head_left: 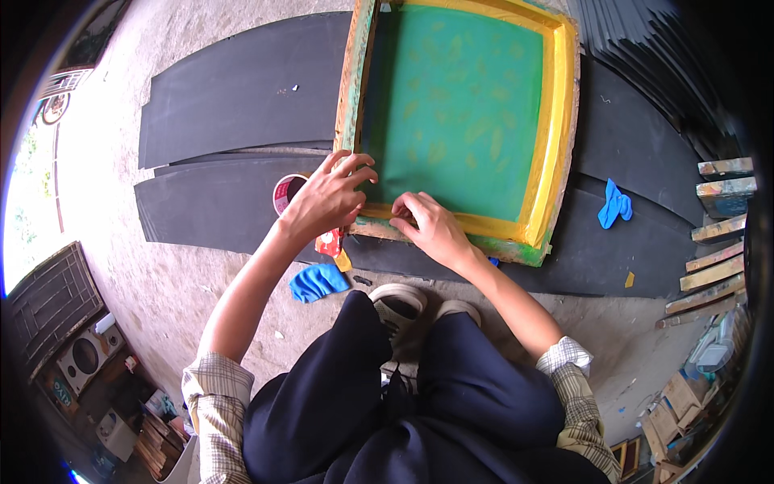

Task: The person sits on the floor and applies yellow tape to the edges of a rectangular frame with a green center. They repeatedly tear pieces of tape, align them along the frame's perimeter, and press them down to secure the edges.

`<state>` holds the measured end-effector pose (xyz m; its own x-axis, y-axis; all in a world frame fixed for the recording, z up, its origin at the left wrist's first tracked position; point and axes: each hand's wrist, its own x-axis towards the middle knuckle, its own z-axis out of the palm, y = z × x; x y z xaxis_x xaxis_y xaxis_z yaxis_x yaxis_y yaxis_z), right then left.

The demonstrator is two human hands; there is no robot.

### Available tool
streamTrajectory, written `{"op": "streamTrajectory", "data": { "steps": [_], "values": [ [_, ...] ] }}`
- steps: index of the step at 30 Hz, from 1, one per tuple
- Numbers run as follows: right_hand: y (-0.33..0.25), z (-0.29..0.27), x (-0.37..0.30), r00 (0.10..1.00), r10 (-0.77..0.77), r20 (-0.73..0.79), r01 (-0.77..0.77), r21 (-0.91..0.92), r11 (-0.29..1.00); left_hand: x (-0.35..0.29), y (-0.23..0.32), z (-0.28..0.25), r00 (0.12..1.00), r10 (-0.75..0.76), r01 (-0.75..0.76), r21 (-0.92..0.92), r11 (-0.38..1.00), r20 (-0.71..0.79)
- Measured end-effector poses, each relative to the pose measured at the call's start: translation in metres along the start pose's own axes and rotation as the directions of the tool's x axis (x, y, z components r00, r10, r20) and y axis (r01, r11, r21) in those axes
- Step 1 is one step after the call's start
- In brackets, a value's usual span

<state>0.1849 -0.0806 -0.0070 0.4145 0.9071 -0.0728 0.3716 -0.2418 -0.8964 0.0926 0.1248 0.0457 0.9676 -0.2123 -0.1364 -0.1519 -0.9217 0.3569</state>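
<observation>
A screen-printing frame with green mesh and yellow tape along its inner edges lies in front of me. My left hand is over its near left corner, fingers bent and apart; its thumb is mostly hidden. At the near edge of the mesh, my right hand has its fingers curled toward the thumb; whatever it pinches, if anything, is hidden. Beside my left wrist stands a hollow round red-and-white thing, like a tape roll. A red patterned scrap shows below that hand.
Dark flat sheets spread under and around the frame. Blue crumpled cloths lie near my feet and at the right. Stacked dark sheets and wooden-edged frames line the right side. A speaker-like box stands lower left.
</observation>
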Motion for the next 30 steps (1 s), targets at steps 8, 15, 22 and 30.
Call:
{"op": "streamTrajectory", "data": {
  "steps": [8,15,22,30],
  "values": [
    [0.005,0.001,0.0,1.0,0.014,0.017,-0.014,0.005,1.0,-0.003,-0.001,0.006,0.994,0.032,-0.022,0.096,0.995,-0.104],
    [0.004,0.004,0.002,0.996,0.083,0.017,-0.084,0.104,0.991,-0.003,-0.001,0.003,0.979,-0.015,0.029,0.063,0.998,-0.205],
    [-0.011,0.017,0.029,0.998,-0.06,-0.03,0.056,-0.144,0.988,-0.017,0.0,-0.005,0.93,-0.185,0.181,-0.043,0.983,-0.317],
    [-0.017,0.036,0.04,0.995,-0.095,0.025,0.096,-0.05,0.994,-0.055,0.011,0.008,0.833,-0.408,0.361,-0.191,0.913,-0.374]
  ]
}}
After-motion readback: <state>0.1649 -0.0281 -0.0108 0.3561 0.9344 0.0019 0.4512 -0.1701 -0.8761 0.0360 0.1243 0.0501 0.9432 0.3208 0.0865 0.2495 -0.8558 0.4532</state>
